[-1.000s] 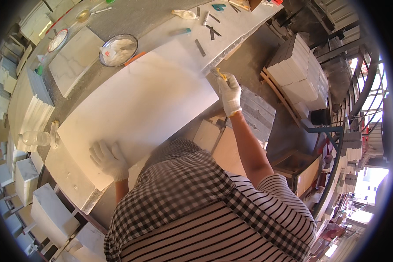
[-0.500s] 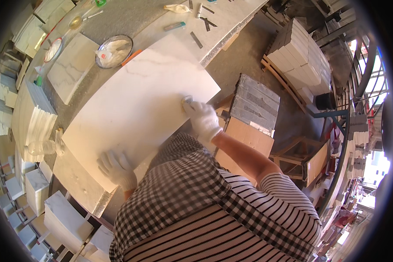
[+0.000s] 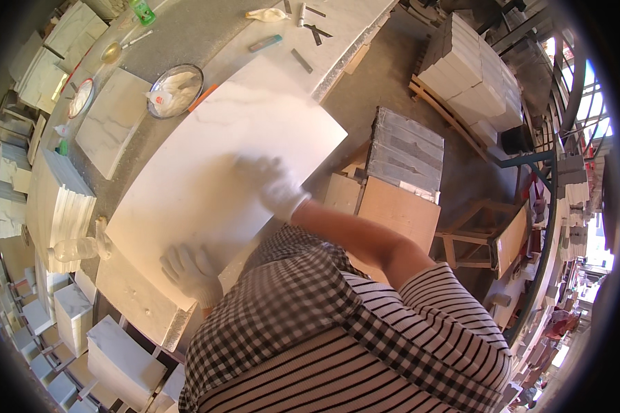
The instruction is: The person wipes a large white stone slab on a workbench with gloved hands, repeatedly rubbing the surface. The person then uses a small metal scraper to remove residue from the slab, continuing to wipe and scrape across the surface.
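A large pale marble slab [image 3: 282, 103] with faint grey veins lies on the worktable before me. My left hand [image 3: 188, 272], in a white glove, rests flat near the slab's near left corner with its fingers spread. Over the slab's middle is my right hand [image 3: 277, 191], gloved too and smeared by motion. Its fingers are bent round a small dark-looking thing at the slab's surface, too blurred to name. An orange strip [image 3: 203, 98] shows at the slab's far left edge, beside a round bowl [image 3: 179, 89] of white paste.
Along the table [image 3: 213, 31] lie a smaller marble tile [image 3: 110, 127], a green bottle [image 3: 142, 12], a teal-handled tool [image 3: 265, 43] and dark flat strips [image 3: 302, 60]. A clear plastic bottle [image 3: 72, 250] lies at left by stacked tiles [image 3: 65, 193]. Boxes [image 3: 403, 155] stand on my right.
My right hand has swept left across the slab, from near its right edge toward the middle. My left hand stays flat on the slab. The whole view has shifted slightly.
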### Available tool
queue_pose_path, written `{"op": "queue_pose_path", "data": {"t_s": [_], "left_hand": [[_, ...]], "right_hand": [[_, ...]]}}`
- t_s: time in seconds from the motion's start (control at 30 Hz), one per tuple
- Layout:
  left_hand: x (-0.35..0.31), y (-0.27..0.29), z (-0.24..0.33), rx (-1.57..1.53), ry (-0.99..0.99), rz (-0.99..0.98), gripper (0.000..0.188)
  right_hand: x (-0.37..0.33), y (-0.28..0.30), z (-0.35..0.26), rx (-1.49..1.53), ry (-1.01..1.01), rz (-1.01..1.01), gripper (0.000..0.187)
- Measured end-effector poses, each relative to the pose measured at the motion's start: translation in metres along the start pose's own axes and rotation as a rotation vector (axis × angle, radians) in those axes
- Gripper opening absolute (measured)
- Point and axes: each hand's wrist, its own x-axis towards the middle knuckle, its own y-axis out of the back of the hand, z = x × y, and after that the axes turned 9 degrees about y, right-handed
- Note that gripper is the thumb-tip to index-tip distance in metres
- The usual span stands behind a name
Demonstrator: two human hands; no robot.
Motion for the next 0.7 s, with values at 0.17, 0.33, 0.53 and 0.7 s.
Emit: {"op": "queue_pose_path", "data": {"t_s": [0.17,0.33,0.53,0.7], "left_hand": [[-0.006,0.013,-0.007,-0.004,0.001,-0.043,0.035],[-0.008,0.013,-0.01,-0.047,-0.028,-0.03,0.034],[-0.002,0.008,-0.025,0.034,-0.074,-0.068,0.035],[-0.011,0.01,-0.032,0.037,-0.027,-0.026,0.035]], "right_hand": [[0.013,0.029,0.112,0.384,-0.733,0.011,0.058],[0.032,-0.029,-0.007,0.512,-0.186,0.068,0.058],[0.004,-0.009,0.006,-1.256,-0.039,-0.229,0.059],[-0.044,0.058,0.104,-0.261,-0.751,0.165,0.022]]}}
